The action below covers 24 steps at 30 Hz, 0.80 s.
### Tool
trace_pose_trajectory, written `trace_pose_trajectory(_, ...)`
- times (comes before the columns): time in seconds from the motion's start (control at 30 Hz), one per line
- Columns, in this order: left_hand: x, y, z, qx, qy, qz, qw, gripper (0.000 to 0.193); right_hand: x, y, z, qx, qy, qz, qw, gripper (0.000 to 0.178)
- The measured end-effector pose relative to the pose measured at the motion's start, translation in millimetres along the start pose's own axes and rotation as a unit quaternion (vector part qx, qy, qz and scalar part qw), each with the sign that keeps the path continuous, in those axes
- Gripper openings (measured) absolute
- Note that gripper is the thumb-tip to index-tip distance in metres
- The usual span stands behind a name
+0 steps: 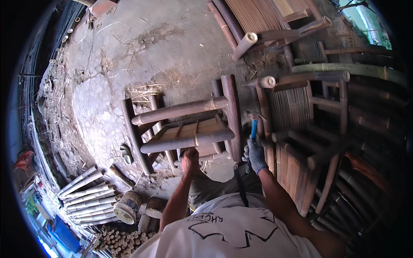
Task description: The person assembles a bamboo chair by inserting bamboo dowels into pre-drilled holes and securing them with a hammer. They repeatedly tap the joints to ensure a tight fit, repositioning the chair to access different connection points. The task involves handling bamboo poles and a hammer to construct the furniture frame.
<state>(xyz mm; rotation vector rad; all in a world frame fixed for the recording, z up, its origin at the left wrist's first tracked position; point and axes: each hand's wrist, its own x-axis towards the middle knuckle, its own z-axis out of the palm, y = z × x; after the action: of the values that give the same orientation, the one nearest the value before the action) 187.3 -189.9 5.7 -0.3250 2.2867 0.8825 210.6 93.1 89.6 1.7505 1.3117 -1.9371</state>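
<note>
Before me stands a dark bamboo chair frame (180, 111) with thick posts at both ends and a slatted panel of lighter bamboo between its rails. Just under the panel's near rail, my bare left hand (189, 160) is closed on the chair, its fingertips partly hidden. My right hand (256, 155), in a grey knit glove, is wrapped round the blue grip of a hammer (254, 129). The hammer points up and away from me, beside the chair's right post, with its blurred head near the neighbouring bamboo chair.
More bamboo chairs (290, 105) crowd the right side, and another bamboo seat (258, 19) stands at the far right. Cut bamboo poles (92, 202), a bucket (127, 208) and a bundle of bamboo ends (120, 241) lie near left. A sandal (125, 154) rests on the concrete floor (142, 51).
</note>
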Motion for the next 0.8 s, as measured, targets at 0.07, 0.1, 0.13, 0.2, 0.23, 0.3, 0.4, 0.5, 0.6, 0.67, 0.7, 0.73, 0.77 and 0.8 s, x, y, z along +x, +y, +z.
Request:
trace_pose_trajectory(0.07,37.1,10.0,13.1,0.073,0.05,0.123,0.988,0.017,2.1,14.5,-38.4,-0.014,0.039,0.057,0.998,0.017)
trace_pose_trajectory(0.1,58.2,8.3,24.8,0.092,0.087,0.193,0.973,0.014,15.1,27.8,-63.9,-0.051,0.005,0.086,0.995,0.015)
trace_pose_trajectory(0.13,71.7,33.5,33.0,0.062,0.099,0.197,0.973,0.012,27.1,36.4,-79.6,-0.078,0.004,0.115,0.99,0.014)
trace_pose_trajectory(0.2,95.5,31.6,66.6,0.066,0.116,0.218,0.967,0.012,40.5,61.1,-94.8,-0.021,0.016,0.142,0.99,0.015)
trace_pose_trajectory(0.23,95.1,37.7,82.1,0.092,0.121,0.194,0.969,0.013,40.2,80.2,-99.6,0.014,0.045,0.143,0.989,0.012)
trace_pose_trajectory(0.3,99.0,42.1,105.6,0.17,0.161,0.193,0.953,0.013,38.5,81.7,-77.8,0.026,0.089,0.093,0.991,0.005)
trace_pose_trajectory(0.4,105.4,45.4,124.5,0.234,0.203,0.169,0.936,0.012,33.9,60.8,-80.3,-0.109,-0.035,0.161,0.98,0.005)
trace_pose_trajectory(0.5,97.8,47.5,125.6,0.239,0.195,0.166,0.937,0.012,39.2,83.2,-82.6,-0.057,0.065,0.062,0.994,0.008)
trace_pose_trajectory(0.6,99.6,41.6,125.4,0.243,0.202,0.166,0.934,0.012,34.7,62.3,-79.1,-0.11,-0.057,0.124,0.985,0.023)
trace_pose_trajectory(0.67,99.8,46.6,127.0,0.255,0.2,0.174,0.93,0.012,39.7,58.7,-89.1,-0.088,-0.01,0.097,0.991,0.033)
trace_pose_trajectory(0.7,99.5,48.6,127.7,0.262,0.202,0.173,0.928,0.012,52.6,77.4,-90.3,-0.075,0.046,0.065,0.994,0.034)
trace_pose_trajectory(0.73,98.3,49.5,128.0,0.258,0.208,0.173,0.927,0.012,60.7,92.9,-88.7,-0.061,0.102,0.034,0.992,0.036)
trace_pose_trajectory(0.77,98.9,46.8,127.8,0.254,0.214,0.175,0.927,0.012,49.6,84.1,-81.2,-0.049,0.025,0.121,0.991,0.041)
trace_pose_trajectory(0.8,99.6,44.3,127.6,0.25,0.219,0.177,0.927,0.011,39.8,72.0,-74.4,-0.149,-0.022,0.092,0.984,0.034)
